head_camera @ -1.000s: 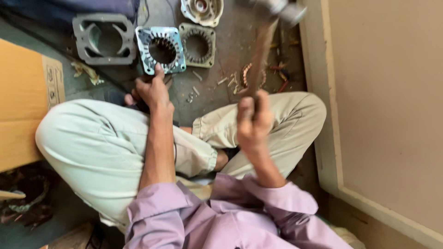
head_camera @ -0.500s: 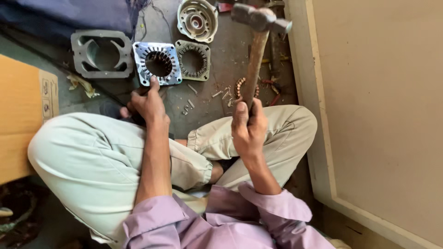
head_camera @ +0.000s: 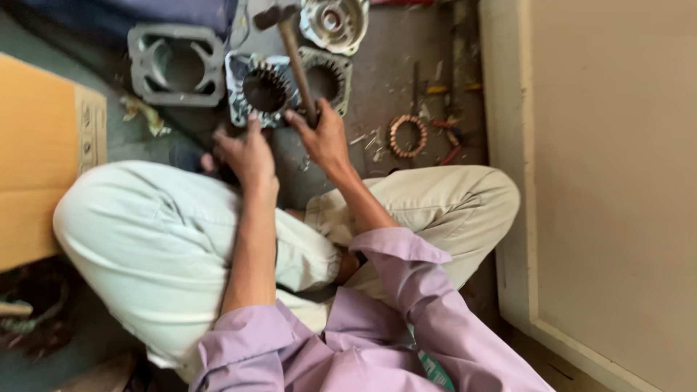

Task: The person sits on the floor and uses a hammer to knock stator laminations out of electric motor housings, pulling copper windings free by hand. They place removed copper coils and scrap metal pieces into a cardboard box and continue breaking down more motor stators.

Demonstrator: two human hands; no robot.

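In the head view, a square metal ring with teeth (head_camera: 263,88) lies on the grey floor (head_camera: 377,80), and everything else is placed from it. Just left of it a grey metal frame (head_camera: 178,64) is seen, and further left a brown cardboard box (head_camera: 40,160) blocks that side. Touching its right edge lies a second toothed ring (head_camera: 327,78), with a round metal cover (head_camera: 332,20) above that one. Further right a small copper coil (head_camera: 407,136) lies near some thin tools, and past them a pale wall board (head_camera: 610,167) shuts off the room. Below the ring the way is closed by the crossed legs in pale trousers (head_camera: 167,239). Only a small bare patch of floor is left between the ring and the coil.

The hammer (head_camera: 290,43) is held in the clenched grip of the right hand (head_camera: 323,138), low on the wooden handle. The hammer head is above the ring's top edge, and the handle slants across its right side. The left hand (head_camera: 243,152) is curled just below the ring; what it holds cannot be told.
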